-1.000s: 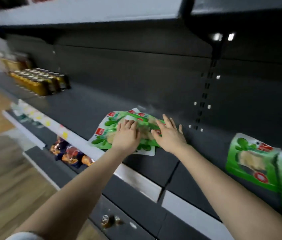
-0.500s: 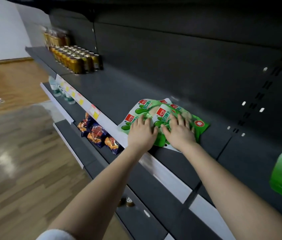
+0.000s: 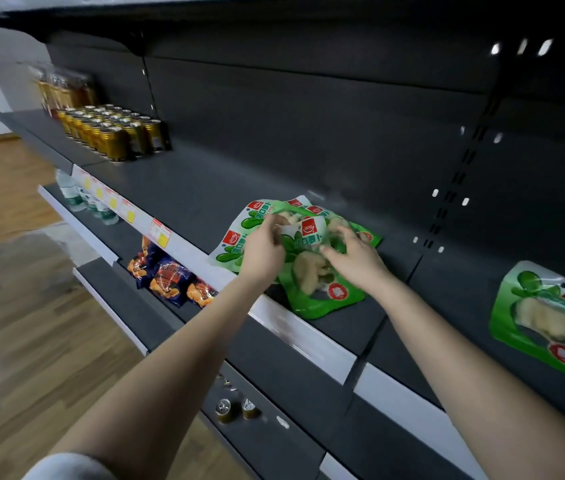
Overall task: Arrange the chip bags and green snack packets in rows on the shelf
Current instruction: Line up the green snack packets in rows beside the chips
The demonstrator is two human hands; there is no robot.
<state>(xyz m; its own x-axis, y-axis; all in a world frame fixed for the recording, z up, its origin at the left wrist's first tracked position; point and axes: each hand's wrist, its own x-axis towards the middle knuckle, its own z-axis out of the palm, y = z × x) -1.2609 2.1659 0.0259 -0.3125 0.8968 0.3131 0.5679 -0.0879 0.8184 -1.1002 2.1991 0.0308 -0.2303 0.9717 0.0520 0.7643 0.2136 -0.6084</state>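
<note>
The left hand [image 3: 263, 252] pinches the top packet [image 3: 312, 275] by a corner, the right hand [image 3: 357, 259] grips its side (others overlap beneath); lift clear, lay square on the shelf [image 3: 187, 192].

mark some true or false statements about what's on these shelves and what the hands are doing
1. The left hand and right hand both touch the heap of green snack packets. True.
2. The gold cans stand one shelf below that heap. False: they stand on the same shelf, further left.
3. The chip bags lie on the level below the heap. True.
4. The heaped packets form a tidy row. False: they overlap loosely.
5. Another green packet lies apart, to the right. True.
</note>
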